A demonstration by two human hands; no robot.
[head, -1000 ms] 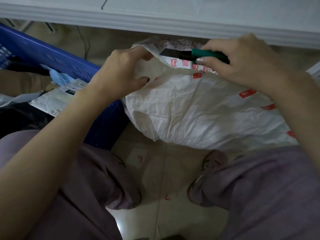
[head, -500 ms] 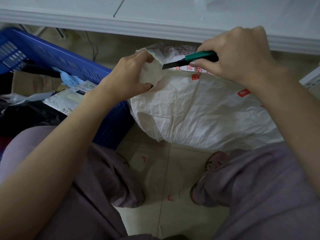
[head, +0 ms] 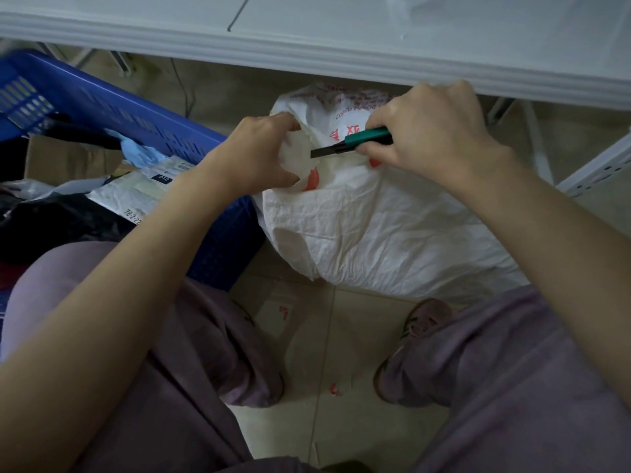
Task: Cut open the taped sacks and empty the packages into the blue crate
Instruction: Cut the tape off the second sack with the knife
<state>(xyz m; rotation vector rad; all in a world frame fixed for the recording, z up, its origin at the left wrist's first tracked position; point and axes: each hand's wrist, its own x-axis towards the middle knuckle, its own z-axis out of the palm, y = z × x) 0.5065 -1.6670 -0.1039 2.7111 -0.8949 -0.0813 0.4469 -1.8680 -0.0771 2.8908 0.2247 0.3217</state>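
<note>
Head view: my left grip (head: 259, 155) is curled round a bunched fold at the top of the white woven sack (head: 375, 227), thumb and fingers pinching the cloth. My right grip (head: 430, 131) is closed round the green handle of a utility knife (head: 355, 141). Its dark blade points left, and the tip reaches the fold that the left grip holds. The sack, printed with red characters, lies on the tiled floor (head: 341, 353) under the front edge of the white desk (head: 341, 29). It sits just beside the near corner of the blue crate (head: 112, 107), which stands to my left. In the crate lie a white mailer package (head: 136, 196) with a printed label, a brown cardboard piece (head: 68, 158), a pale blue bag (head: 136, 148) and dark wrapped packages (head: 51, 227). Below the sack are my knees in mauve trousers (head: 205, 353) and one shoe (head: 426, 319) on the floor, with small red scraps (head: 334, 389) between my feet.
</note>
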